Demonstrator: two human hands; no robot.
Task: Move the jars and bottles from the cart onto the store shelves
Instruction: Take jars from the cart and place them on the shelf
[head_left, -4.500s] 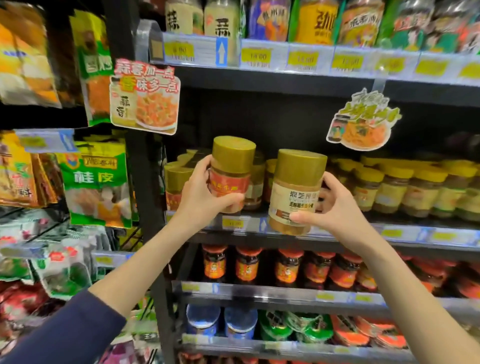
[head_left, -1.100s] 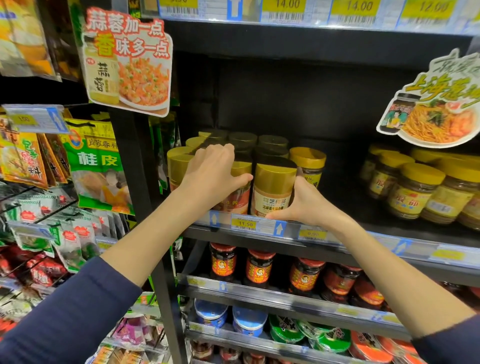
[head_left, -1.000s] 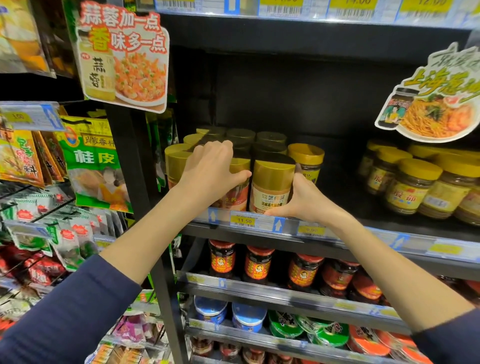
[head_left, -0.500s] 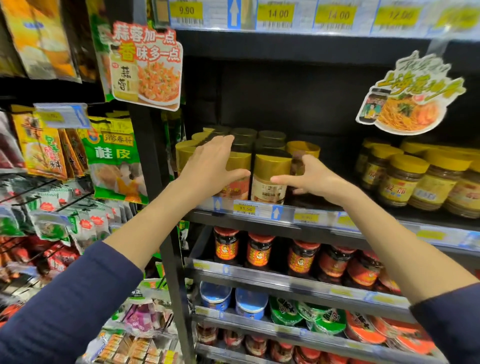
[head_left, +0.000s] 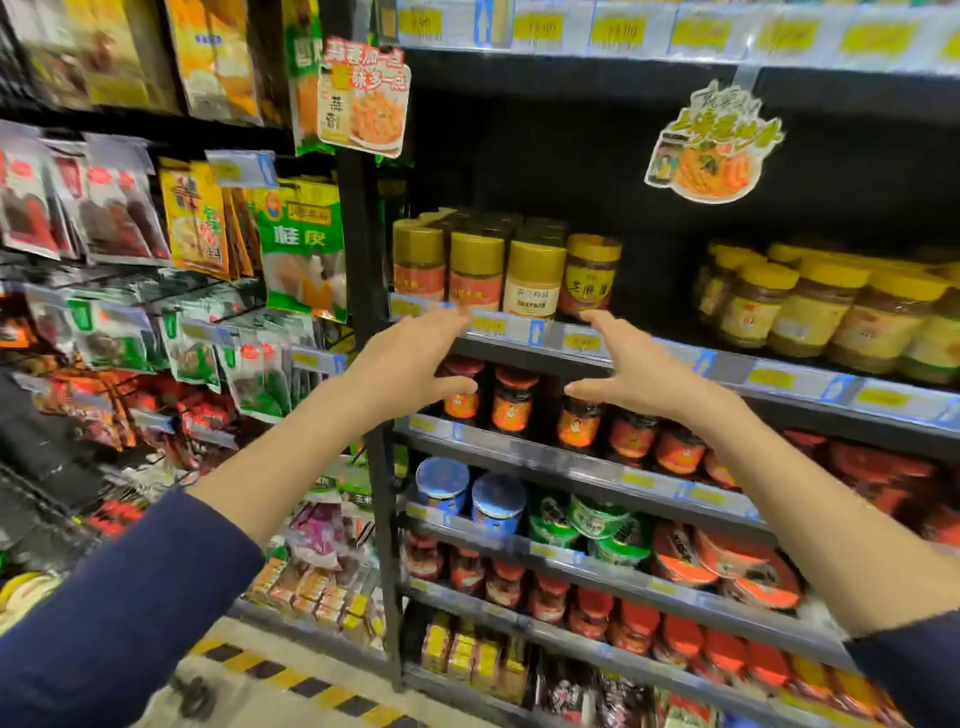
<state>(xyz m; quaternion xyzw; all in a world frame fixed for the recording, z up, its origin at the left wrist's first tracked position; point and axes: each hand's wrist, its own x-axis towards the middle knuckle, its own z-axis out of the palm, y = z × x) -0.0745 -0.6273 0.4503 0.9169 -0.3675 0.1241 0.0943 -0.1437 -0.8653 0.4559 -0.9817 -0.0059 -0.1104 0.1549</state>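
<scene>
Two gold-lidded jars stand side by side at the front of the middle shelf (head_left: 675, 358): one with a red label (head_left: 475, 272) and one with a white label (head_left: 534, 278). More gold-lidded jars stand around and behind them. My left hand (head_left: 410, 358) hovers below and in front of the shelf edge, fingers apart and holding nothing. My right hand (head_left: 631, 371) is likewise open and empty, a little to the right. Both hands are clear of the jars. The cart is out of view.
Yellow-lidded jars (head_left: 810, 306) fill the right of the same shelf, with a dark gap between the groups. Red-lidded jars (head_left: 511, 400) line the shelf below, tins and tubs lower down. Hanging spice packets (head_left: 301, 249) cover the rack at left. Promo signs (head_left: 363, 96) stick out above.
Both hands have let go of the two jars, which now stand on the shelf, and have drawn back and down from the shelf edge. The view has pulled back from the shelf.
</scene>
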